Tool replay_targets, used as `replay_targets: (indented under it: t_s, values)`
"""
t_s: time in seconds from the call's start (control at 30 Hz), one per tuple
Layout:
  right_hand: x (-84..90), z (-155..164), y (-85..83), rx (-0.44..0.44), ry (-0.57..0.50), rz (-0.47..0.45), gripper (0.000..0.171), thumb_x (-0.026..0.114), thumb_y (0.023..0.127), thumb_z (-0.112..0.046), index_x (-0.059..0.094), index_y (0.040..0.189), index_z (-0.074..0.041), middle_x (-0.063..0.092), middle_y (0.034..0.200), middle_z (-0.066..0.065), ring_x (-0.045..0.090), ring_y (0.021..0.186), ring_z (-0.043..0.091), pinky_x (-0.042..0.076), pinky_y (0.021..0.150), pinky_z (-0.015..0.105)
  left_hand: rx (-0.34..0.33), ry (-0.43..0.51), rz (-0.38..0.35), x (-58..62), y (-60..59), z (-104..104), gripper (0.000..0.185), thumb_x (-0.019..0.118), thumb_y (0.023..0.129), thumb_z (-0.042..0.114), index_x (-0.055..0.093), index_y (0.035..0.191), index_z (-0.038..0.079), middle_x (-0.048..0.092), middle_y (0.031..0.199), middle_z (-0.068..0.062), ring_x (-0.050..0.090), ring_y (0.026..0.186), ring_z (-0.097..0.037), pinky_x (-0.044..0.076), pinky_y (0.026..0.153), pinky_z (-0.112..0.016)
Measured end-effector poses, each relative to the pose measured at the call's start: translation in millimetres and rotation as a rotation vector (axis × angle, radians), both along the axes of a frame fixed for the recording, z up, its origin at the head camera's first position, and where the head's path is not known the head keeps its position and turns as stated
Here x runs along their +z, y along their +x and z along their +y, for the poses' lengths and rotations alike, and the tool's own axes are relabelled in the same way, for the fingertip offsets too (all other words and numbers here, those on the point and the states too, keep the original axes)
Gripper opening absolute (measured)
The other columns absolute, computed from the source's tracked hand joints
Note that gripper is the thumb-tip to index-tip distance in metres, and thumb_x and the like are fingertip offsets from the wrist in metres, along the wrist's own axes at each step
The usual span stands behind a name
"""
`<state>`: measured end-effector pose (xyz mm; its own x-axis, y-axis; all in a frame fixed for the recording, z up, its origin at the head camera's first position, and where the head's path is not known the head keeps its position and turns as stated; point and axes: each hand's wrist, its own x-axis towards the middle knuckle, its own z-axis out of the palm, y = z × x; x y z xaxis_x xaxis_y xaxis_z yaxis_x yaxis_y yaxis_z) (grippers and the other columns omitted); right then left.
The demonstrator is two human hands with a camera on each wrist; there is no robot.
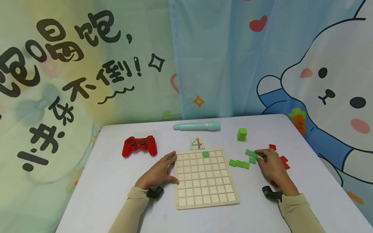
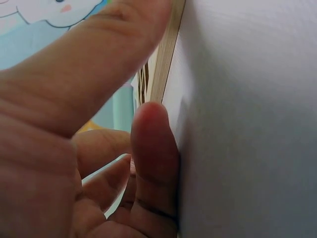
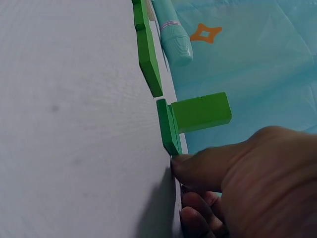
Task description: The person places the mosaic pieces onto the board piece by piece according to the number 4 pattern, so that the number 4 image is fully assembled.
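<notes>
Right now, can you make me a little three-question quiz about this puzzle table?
1. True or false: exactly one green tile sits on the wooden grid board.
2. What is the right hand touching? A) red game controller B) flat green tile C) teal pen
3. Which hand rests at the board's edge?

Key:
1. True.
2. B, its fingers touch a flat green tile.
3. The left hand.

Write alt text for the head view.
The right hand touches flat green square tiles beside a wooden grid board, while the left hand rests on the board's left edge. One green tile sits in the top row.
</notes>
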<state>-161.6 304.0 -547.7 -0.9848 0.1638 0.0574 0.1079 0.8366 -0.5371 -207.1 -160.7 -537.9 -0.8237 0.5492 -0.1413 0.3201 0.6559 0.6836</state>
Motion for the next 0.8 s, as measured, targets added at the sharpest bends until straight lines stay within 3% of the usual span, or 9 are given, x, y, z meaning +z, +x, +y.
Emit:
replay_targets:
  t_s: [0.33, 0.8]
  values:
    - [-1.0, 0.6, -0.5, 0.017, 0.026, 0.028, 0.032, 0.069, 0.101, -0.01, 0.069, 0.131, 0.001, 0.059, 0.121, 0.024, 0.056, 0.099, 0.032, 0.046, 0.077, 0.033, 0.004, -0.004, 0.003, 1.4, 0.3, 1.6, 0.112, 0.098, 0.076, 0.03, 0.035, 0.165, 0.004, 0.026, 0.178, -0.01, 0.029, 0.164, -0.036, 0.036, 0.13, -0.052]
    - [2.8, -2.2, -2.3, 0.03, -0.005, -0.021, 0.036, 0.065, 0.1, -0.011, 0.063, 0.132, 0.005, 0.055, 0.123, 0.025, 0.055, 0.105, 0.037, 0.055, 0.088, 0.048, 0.0, -0.019, 0.014, 0.9, -0.6, 1.5, 0.113, 0.098, 0.076, 0.031, 0.035, 0.166, 0.004, 0.025, 0.179, -0.01, 0.029, 0.164, -0.036, 0.035, 0.13, -0.052]
